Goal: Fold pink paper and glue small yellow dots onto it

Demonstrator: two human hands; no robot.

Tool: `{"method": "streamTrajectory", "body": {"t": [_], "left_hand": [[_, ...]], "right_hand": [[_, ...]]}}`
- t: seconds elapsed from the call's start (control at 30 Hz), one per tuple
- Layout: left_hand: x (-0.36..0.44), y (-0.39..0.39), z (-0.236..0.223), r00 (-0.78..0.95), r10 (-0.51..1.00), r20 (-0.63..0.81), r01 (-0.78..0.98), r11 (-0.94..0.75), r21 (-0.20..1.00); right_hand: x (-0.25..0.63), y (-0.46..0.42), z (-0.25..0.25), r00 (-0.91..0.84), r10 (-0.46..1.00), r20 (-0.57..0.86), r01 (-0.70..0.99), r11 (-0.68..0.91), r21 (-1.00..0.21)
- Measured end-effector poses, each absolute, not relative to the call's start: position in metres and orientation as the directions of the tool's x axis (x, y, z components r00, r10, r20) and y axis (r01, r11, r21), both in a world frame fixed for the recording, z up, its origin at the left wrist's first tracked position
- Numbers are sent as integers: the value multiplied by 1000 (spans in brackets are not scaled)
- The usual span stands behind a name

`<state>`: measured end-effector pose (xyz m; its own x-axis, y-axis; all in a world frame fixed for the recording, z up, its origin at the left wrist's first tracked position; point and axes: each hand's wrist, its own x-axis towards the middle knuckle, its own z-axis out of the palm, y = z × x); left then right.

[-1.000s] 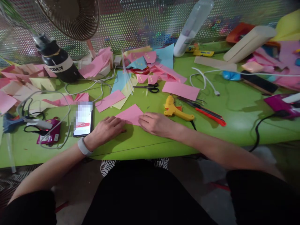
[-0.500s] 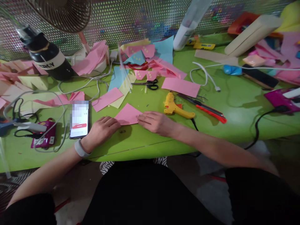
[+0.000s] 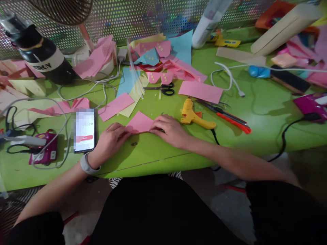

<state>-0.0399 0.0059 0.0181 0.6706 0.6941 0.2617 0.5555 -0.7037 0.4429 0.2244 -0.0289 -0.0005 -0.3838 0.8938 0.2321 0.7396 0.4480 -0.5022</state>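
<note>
A folded piece of pink paper lies on the green table in front of me, its peak pointing away. My left hand pinches its left corner between thumb and fingers. At the right corner, my right hand pinches the paper too, thumb below and fingers curled over. A narrow fold runs along the near edge between both hands. Left of my left hand lies a lit phone. To the right of my right hand rests a yellow glue gun.
Beyond the paper lie black scissors, a pink strip and cut paper pieces. A red utility knife is at the right. A black bottle, a fan and cables stand at the left. A white roll leans behind.
My fingers, flatter on the paper before, have curled into pinches at both corners. The paper's near edge is now turned up in a fold. The view has shifted slightly.
</note>
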Motion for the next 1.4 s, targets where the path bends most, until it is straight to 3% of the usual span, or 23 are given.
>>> {"method": "streamTrajectory", "body": {"t": [0.3,0.53,0.93,1.03,1.2,1.3,1.4], "left_hand": [[-43,5,20,612,765,202,605,-617,504],[-45,8,20,610,778,152,673,-610,419],[-45,7,23,573,813,105,711,-557,430],[-47,4,26,585,802,119,727,-584,360],[-42,-9,27,697,675,244,677,-731,89],[-29,-23,25,833,518,195,516,-854,64],[-15,-33,19,857,500,124,494,-866,76]], "right_hand": [[231,-25,1,-306,948,90,618,270,-738],[230,-24,0,-270,959,82,652,245,-718],[227,-23,-1,-234,971,60,726,215,-654],[226,-22,-1,-235,969,71,731,225,-644],[226,-22,-1,-249,966,74,727,237,-644],[226,-22,-1,-250,966,61,734,230,-639],[226,-23,-1,-242,968,72,730,231,-643]]}}
